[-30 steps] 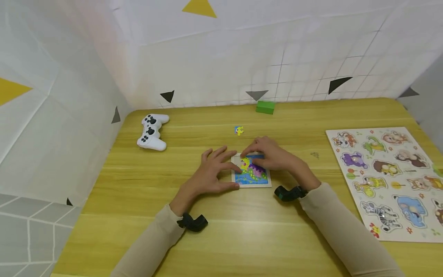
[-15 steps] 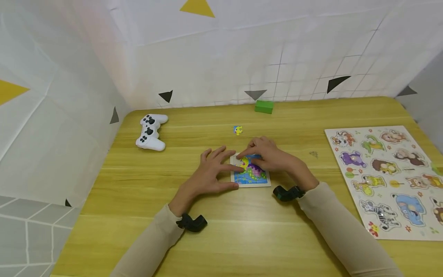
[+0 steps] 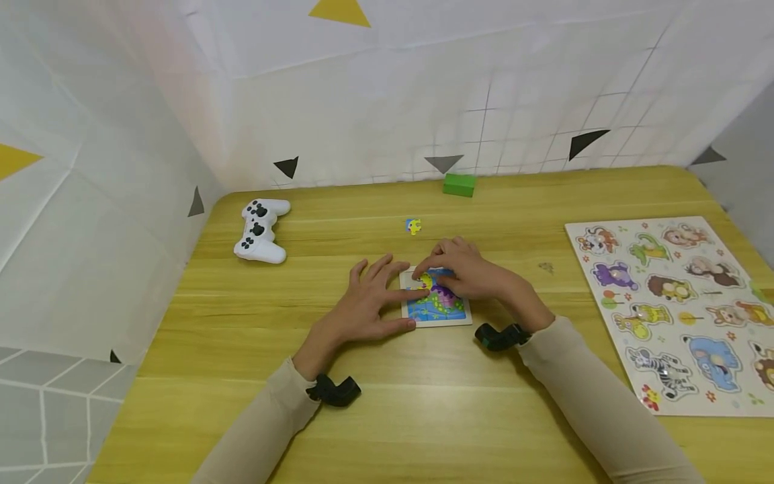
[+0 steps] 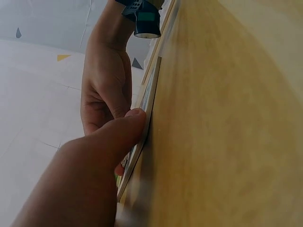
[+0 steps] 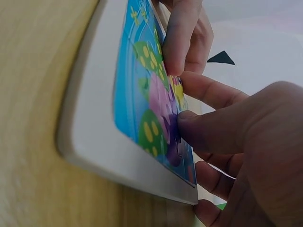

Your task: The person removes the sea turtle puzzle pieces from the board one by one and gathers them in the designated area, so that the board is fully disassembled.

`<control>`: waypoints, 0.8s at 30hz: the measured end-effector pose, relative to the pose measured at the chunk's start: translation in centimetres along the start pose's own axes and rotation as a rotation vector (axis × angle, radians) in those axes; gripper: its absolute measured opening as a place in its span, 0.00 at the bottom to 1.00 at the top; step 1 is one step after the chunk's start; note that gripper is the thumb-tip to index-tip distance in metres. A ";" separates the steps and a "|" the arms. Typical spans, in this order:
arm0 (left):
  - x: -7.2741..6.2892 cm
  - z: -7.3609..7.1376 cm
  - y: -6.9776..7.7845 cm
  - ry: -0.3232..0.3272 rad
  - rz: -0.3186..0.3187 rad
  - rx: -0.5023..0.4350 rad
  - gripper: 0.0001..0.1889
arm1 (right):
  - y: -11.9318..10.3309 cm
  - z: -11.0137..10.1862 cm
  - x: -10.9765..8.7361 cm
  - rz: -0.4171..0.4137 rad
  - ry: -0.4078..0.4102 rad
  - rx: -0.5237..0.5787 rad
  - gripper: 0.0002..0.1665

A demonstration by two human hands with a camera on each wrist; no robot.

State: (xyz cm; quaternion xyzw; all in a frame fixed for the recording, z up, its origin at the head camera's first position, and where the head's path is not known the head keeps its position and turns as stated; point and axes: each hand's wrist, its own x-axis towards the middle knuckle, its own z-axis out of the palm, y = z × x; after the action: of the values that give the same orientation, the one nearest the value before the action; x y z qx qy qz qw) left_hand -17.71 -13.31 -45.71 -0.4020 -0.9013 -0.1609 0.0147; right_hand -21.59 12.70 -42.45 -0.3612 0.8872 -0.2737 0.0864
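Observation:
A small jigsaw puzzle [image 3: 444, 310] in a white-edged tray lies on the table, its picture blue, purple, green and yellow. My left hand [image 3: 369, 306] spreads over its left side: the index finger rests on the picture and the thumb touches the tray's near left corner. From the right, my right hand [image 3: 468, 269] reaches over the top, thumb on the purple part and index finger near the upper left corner. In the right wrist view its thumb [image 5: 189, 124] presses on the picture. One loose yellow-and-blue jigsaw piece [image 3: 414, 226] lies behind the tray.
A white game controller [image 3: 262, 230] lies at the back left. At the back edge stands a green block [image 3: 459, 185]. A large animal puzzle board [image 3: 682, 269] covers the right side of the wooden table [image 3: 423, 417]. White patterned sheeting [image 3: 363, 114] hangs behind.
The left index finger has slid slightly right over the picture. The right index finger has shifted slightly left toward the upper left corner. The whole head view has drifted a little.

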 end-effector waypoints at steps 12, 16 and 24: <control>0.0 -0.1 0.1 0.002 -0.007 -0.011 0.32 | 0.5 0.0 0.1 -0.040 0.019 0.059 0.25; 0.0 -0.1 0.1 0.011 -0.003 -0.009 0.31 | 0.8 0.0 0.2 -0.078 0.030 0.084 0.25; 0.0 -0.2 0.1 0.004 -0.006 -0.006 0.31 | 1.3 0.0 0.1 -0.121 0.032 0.108 0.24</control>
State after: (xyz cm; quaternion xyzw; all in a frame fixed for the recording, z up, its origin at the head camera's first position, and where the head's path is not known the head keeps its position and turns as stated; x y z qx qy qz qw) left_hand -17.64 -13.27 -45.50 -0.3989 -0.9020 -0.1646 0.0149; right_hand -22.41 13.38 -43.12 -0.4045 0.8489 -0.3317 0.0750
